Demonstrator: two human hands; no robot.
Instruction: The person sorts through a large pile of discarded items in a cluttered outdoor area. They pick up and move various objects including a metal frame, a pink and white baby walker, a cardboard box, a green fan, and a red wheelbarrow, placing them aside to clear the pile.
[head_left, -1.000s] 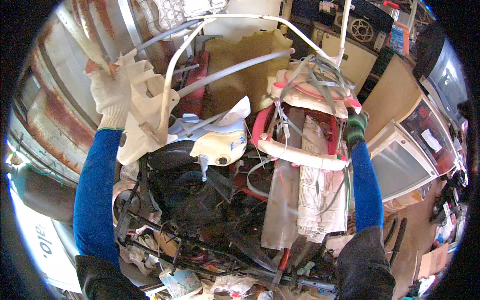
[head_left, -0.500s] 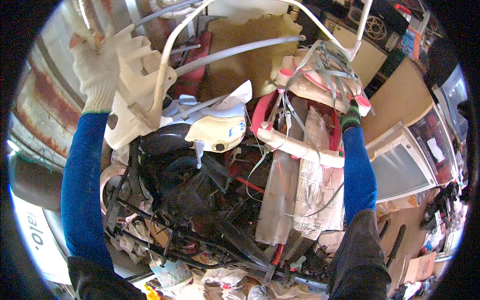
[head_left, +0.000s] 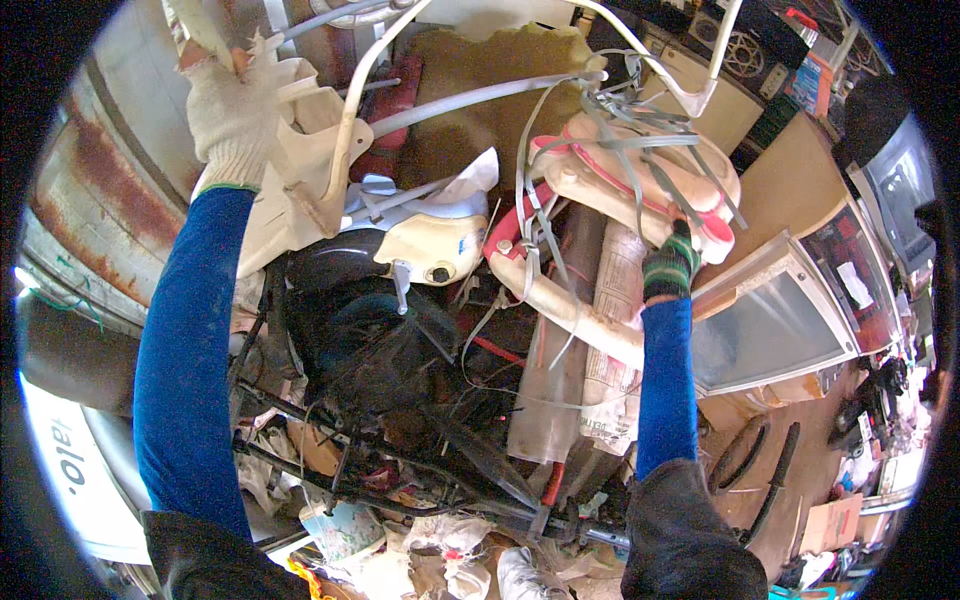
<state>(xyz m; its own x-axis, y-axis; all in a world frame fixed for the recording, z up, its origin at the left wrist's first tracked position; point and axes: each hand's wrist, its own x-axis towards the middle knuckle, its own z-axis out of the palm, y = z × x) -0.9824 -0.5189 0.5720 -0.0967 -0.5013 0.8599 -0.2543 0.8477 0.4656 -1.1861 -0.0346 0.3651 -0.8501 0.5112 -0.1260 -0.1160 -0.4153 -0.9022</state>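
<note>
Left hand [head_left: 232, 118] and right hand [head_left: 671, 265] are coming closer, gripping a white pole [head_left: 198, 28] at ten o'clock and pink-white plastic [head_left: 608, 197] at two; loose straps [head_left: 670, 141] could be snagging.

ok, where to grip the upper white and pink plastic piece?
Probably the rounded right end of the upper white and pink plastic piece, from the near side: it juts toward the person, while grey straps mostly cross its middle and far side.

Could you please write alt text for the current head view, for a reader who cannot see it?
A white-gloved left hand is at a cream plastic piece, and a striped-gloved right hand touches a pink-and-white plastic piece under grey straps. Mixed clutter lies between the blue sleeves.
</note>
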